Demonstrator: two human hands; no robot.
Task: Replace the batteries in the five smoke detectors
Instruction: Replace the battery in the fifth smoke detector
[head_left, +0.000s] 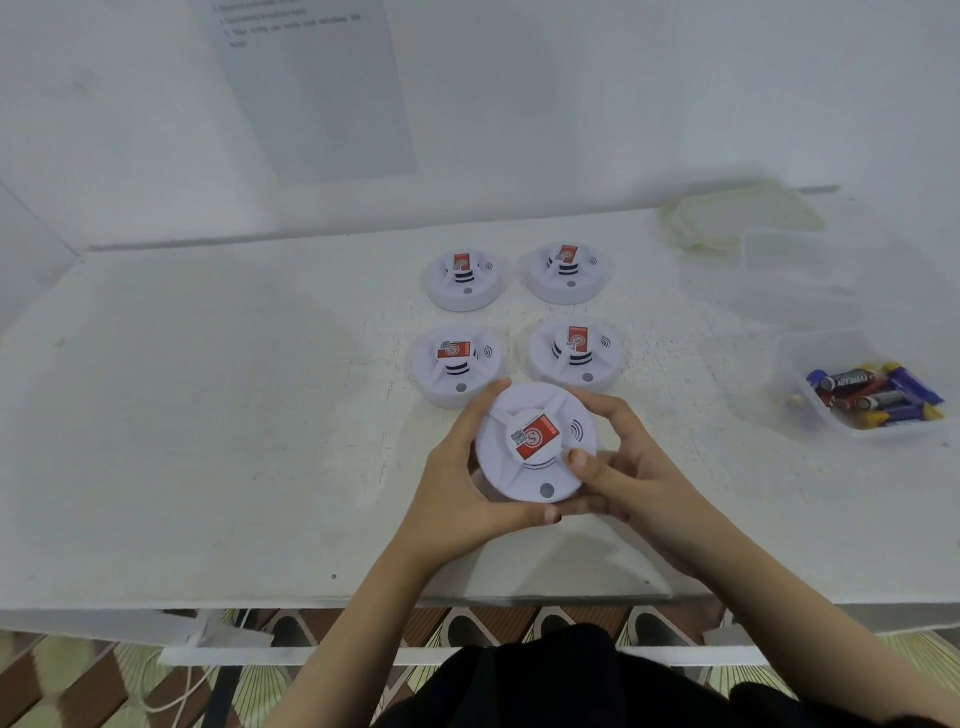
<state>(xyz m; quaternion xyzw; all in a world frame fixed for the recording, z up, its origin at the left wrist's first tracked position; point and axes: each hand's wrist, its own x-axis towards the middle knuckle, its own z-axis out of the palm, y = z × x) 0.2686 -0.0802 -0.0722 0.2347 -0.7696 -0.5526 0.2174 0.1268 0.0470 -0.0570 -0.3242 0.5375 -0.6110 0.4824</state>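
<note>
Both hands on the nearest smoke detector (535, 447), face up, looks like it's about to be opened

The left hand (467, 483) is wrapped round its left edge and the right hand (628, 467) grips the other side with the thumb on top, so it's held just off the table (208, 415) near the front edge. The other four detectors (464, 278) sit in a two-by-two block right behind it, all closed and face up. My guess is this one is just getting started: next it needs flipping or twisting to get the back off, one hand bracing while the other turns. The batteries (878, 395) sit in a clear tub (784, 364) well off to the right, so that's a reach later. Can't tell which ones are fresh
</note>
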